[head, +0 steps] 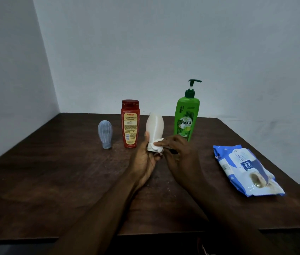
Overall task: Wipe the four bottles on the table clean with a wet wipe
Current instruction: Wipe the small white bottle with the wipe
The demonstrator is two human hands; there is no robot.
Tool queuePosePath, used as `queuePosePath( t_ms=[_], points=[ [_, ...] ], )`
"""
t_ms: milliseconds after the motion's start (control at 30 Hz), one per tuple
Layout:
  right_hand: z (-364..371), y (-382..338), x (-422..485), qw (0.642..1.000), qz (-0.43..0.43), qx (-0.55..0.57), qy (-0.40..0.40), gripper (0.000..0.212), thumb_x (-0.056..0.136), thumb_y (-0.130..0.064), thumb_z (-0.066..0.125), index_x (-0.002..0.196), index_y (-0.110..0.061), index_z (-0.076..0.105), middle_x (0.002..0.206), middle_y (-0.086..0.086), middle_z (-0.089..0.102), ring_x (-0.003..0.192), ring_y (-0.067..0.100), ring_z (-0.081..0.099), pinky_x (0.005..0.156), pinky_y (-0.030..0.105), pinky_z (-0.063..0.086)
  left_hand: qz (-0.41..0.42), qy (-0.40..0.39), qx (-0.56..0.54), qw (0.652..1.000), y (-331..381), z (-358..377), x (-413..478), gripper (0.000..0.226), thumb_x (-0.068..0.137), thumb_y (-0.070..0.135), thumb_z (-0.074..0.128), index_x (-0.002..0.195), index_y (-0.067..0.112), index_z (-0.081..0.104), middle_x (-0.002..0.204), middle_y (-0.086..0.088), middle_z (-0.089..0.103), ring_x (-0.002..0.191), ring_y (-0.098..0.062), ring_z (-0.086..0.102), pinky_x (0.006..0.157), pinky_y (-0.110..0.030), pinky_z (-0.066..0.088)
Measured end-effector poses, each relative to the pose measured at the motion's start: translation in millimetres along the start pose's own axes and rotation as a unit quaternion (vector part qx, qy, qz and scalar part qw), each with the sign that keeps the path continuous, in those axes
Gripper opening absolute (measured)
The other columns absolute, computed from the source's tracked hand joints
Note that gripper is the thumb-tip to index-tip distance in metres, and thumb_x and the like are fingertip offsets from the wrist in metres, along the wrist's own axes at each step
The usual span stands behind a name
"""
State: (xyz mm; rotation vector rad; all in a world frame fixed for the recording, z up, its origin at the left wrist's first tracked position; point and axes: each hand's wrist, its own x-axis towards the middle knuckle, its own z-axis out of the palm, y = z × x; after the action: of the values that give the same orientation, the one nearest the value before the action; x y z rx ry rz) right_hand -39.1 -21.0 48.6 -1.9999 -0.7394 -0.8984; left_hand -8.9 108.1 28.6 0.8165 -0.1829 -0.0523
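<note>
The white bottle [154,126] could slip if it is slicked by the wipe's moisture, since it is gripped only at its lower end. The green pump bottle [186,120], just behind the right hand [178,153], could be toppled by a wide stroke. The white bottle is held upright over the table [53,181], with the fingers of the left hand [143,161] curled round its base, and the wet wipe [157,145] is pinched against it by the right fingertips. It looks pale, smooth and egg-shaped.

Your green bottle [186,118] at one o'clock reads "Vatika"; red bottle [130,126] at eleven, "Karthika"; wipes pack [246,170] at three, "mee mee".
</note>
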Motion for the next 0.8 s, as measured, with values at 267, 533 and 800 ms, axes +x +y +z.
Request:
queuePosePath(
  t_ms=[267, 533, 800],
  points=[
    [-14, 7, 24, 0.998, 0.053, 0.009, 0.043, 0.026, 0.088, 0.000, 0.067, 0.107, -0.017, 0.074, 0.107, -0.002, 0.067, 0.100, 0.003, 0.062, 0.081, 0.013, 0.047, 0.032, -0.024, 0.166, 0.985, -1, -3, -4, 0.035, 0.092, 0.044, 0.061, 0.123, 0.030, 0.065, 0.098, 0.011, 0.073, 0.080, -0.001, 0.063, 0.063, -0.019, 0.047],
    [-28, 0, 72, 0.993, 0.115, 0.014, 0.028, 0.021, 0.094, -0.009, 0.061, 0.110, -0.018, 0.073, 0.109, -0.008, 0.069, 0.100, 0.008, 0.062, 0.085, 0.017, 0.048, 0.032, -0.031, 0.241, 0.970, 2, -1, -7, 0.045, 0.078, 0.064, 0.069, 0.120, 0.048, 0.066, 0.109, 0.014, 0.072, 0.091, -0.002, 0.062, 0.069, -0.022, 0.047],
    [-24, -5, 80, 0.986, 0.031, -0.152, -0.068, 0.024, 0.099, -0.007, 0.046, 0.110, -0.006, 0.067, 0.106, 0.014, 0.058, 0.100, 0.027, 0.054, 0.091, 0.039, 0.042, 0.050, -0.010, 0.279, 0.959, 4, 0, -5, 0.032, 0.082, 0.066, 0.062, 0.112, 0.054, 0.063, 0.117, 0.011, 0.065, 0.107, -0.012, 0.060, 0.076, -0.023, 0.050]
  ],
)
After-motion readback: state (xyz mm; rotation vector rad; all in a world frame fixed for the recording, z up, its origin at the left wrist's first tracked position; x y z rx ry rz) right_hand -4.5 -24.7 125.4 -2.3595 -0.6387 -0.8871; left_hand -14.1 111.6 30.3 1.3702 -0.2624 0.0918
